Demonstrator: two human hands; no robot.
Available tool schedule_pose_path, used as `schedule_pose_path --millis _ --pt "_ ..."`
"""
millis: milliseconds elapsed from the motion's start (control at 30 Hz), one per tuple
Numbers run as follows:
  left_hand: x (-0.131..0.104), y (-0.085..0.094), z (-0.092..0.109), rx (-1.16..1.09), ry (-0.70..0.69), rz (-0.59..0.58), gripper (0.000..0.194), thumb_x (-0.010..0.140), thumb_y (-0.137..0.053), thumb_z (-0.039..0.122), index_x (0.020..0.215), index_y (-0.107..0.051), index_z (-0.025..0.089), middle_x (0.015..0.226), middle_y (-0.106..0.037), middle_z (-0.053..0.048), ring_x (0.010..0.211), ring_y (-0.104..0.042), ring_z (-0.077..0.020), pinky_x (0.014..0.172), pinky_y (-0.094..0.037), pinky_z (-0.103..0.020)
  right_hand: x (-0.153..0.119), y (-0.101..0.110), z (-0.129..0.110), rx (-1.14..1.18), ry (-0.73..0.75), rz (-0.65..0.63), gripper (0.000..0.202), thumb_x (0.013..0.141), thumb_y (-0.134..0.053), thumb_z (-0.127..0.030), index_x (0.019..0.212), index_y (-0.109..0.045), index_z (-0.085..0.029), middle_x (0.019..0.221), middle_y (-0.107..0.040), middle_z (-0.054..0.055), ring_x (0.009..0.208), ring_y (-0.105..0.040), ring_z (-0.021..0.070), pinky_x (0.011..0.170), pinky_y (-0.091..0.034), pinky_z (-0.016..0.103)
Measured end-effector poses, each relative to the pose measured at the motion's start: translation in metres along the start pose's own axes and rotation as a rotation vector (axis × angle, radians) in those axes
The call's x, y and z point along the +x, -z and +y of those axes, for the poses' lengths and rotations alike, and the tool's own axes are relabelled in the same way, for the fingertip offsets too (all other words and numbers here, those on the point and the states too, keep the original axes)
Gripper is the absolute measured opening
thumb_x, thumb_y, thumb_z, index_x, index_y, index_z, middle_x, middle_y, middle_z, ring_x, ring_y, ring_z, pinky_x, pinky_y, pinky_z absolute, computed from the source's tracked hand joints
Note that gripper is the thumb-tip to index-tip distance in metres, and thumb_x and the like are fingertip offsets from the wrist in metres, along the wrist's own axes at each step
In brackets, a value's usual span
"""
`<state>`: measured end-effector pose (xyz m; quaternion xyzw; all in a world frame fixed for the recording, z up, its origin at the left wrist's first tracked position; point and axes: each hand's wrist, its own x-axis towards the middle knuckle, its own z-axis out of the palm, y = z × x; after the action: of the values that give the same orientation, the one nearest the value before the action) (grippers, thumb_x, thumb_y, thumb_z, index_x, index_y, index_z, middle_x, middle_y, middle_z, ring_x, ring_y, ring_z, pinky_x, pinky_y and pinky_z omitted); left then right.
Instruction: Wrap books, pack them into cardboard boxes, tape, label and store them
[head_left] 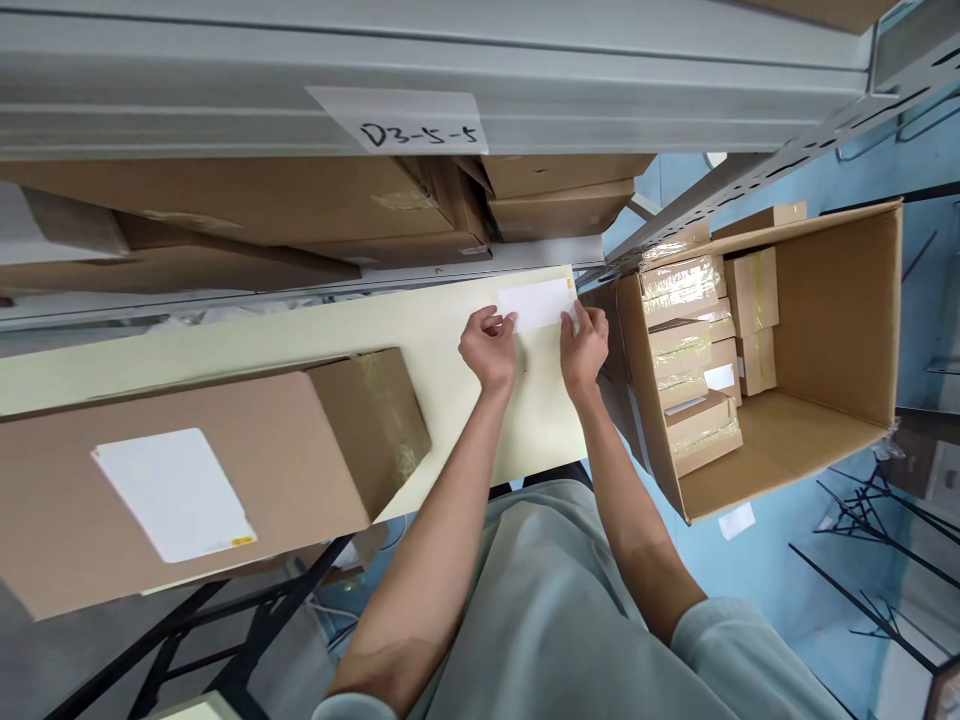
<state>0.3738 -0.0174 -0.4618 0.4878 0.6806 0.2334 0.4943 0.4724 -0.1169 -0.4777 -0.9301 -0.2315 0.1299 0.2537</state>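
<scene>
Label (537, 304): light, thin, floppy paper; I'd judge its edges the best hold.
Left hand (489, 348): I pinch its left end.
Right hand (584, 345): I pinch its right end.

The label (535, 303) is smooth white paper. The tabletop (450, 400) looks matt and cream. The big box (225, 470) is plain brown cardboard; the small boxes (694, 350) carry glossy tape.

Cream table (450, 400): box (187, 470), label (536, 303).
</scene>
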Motion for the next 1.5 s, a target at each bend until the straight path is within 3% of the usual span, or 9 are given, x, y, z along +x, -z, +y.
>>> schedule_pose_path --millis 300,467,700,867,933,1100,1267,1400,1500 --pt "0.005 0.0 -0.006 -0.019 0.015 0.055 0.019 0.082 -0.088 0.029 0.087 -0.073 0.02 0.088 -0.075 -0.001 0.077 -0.063 -0.0142 0.09 -0.059 -0.035 -0.001 -0.006 -0.001 0.058 0.031 -0.031 0.04 0.116 -0.05 -0.039 0.14 -0.074 -0.018 0.125 -0.064 0.017 0.121 -0.065 0.0311 0.112 -0.056 0.05" --pt "0.017 0.004 -0.004 -0.061 -0.03 0.05 0.012 0.085 -0.085 0.026 0.082 -0.076 0.019 0.083 -0.07 0.0 0.076 -0.062 -0.013 0.092 -0.059 -0.035 -0.003 -0.007 -0.005 0.057 -0.01 -0.051 0.034 0.116 -0.055 -0.037 0.135 -0.076 -0.018 0.123 -0.065 0.015 0.112 -0.072 0.0271 0.103 -0.06 0.042" --pt "0.011 0.014 0.004 -0.049 -0.143 0.048 0.013 0.091 -0.078 0.024 0.1 -0.086 0.02 0.099 -0.077 -0.004 0.083 -0.068 -0.0157 0.094 -0.06 -0.036 -0.002 -0.007 -0.002 0.062 0.053 -0.047 0.029 0.115 -0.055 -0.029 0.134 -0.074 -0.019 0.117 -0.067 0.01 0.099 -0.074 0.0195 0.096 -0.06 0.031" --pt "0.001 0.026 0.005 0.062 -0.301 0.083 0.013 0.094 -0.077 0.025 0.103 -0.087 0.024 0.106 -0.074 -0.006 0.102 -0.068 -0.0232 0.11 -0.057 -0.045 0.002 -0.006 0.001 0.065 0.09 -0.087 0.035 0.115 -0.049 -0.026 0.14 -0.072 -0.019 0.122 -0.067 0.012 0.104 -0.074 0.0218 0.097 -0.06 0.034" --pt "0.001 0.028 0.004 0.081 -0.344 0.045 0.013 0.094 -0.078 0.025 0.104 -0.087 0.025 0.109 -0.074 -0.006 0.109 -0.068 -0.0252 0.114 -0.055 -0.047 0.004 -0.005 0.001 0.048 0.107 -0.124 0.036 0.115 -0.048 -0.025 0.143 -0.07 -0.017 0.125 -0.066 0.013 0.105 -0.074 0.0229 0.099 -0.06 0.036" --pt "0.016 0.021 -0.003 0.121 -0.242 -0.009 0.031 0.085 -0.086 0.019 0.115 -0.08 0.02 0.118 -0.071 -0.007 0.104 -0.07 -0.0211 0.116 -0.055 -0.044 0.01 -0.006 0.003 0.03 0.128 -0.146 0.037 0.115 -0.049 -0.024 0.145 -0.07 -0.017 0.125 -0.066 0.013 0.103 -0.074 0.0225 0.1 -0.06 0.035" --pt "0.019 0.018 -0.002 0.129 -0.122 -0.049 0.013 0.092 -0.078 0.019 0.104 -0.08 0.019 0.101 -0.075 -0.005 0.087 -0.069 -0.018 0.109 -0.057 -0.04 0.011 -0.014 0.009 0.059 0.141 -0.103 0.036 0.115 -0.05 -0.024 0.143 -0.072 -0.018 0.12 -0.066 0.011 0.102 -0.073 0.02 0.098 -0.059 0.031" --pt "0.01 0.019 0.002 0.137 -0.154 -0.019 0.007 0.093 -0.08 0.021 0.099 -0.08 0.02 0.101 -0.075 -0.003 0.084 -0.068 -0.0165 0.103 -0.058 -0.038 0.01 -0.016 0.011 0.088 0.152 -0.082 0.038 0.115 -0.048 -0.025 0.143 -0.072 -0.019 0.119 -0.067 0.011 0.102 -0.071 0.0199 0.098 -0.059 0.031" --pt "0.007 0.02 0.004 0.126 -0.216 0.013 0.005 0.091 -0.083 0.02 0.093 -0.078 0.019 0.107 -0.074 -0.005 0.092 -0.07 -0.0176 0.105 -0.057 -0.037 0.011 -0.015 0.009 0.07 0.135 -0.1 0.037 0.114 -0.05 -0.022 0.145 -0.072 -0.017 0.118 -0.066 0.011 0.101 -0.071 0.0203 0.099 -0.058 0.032"
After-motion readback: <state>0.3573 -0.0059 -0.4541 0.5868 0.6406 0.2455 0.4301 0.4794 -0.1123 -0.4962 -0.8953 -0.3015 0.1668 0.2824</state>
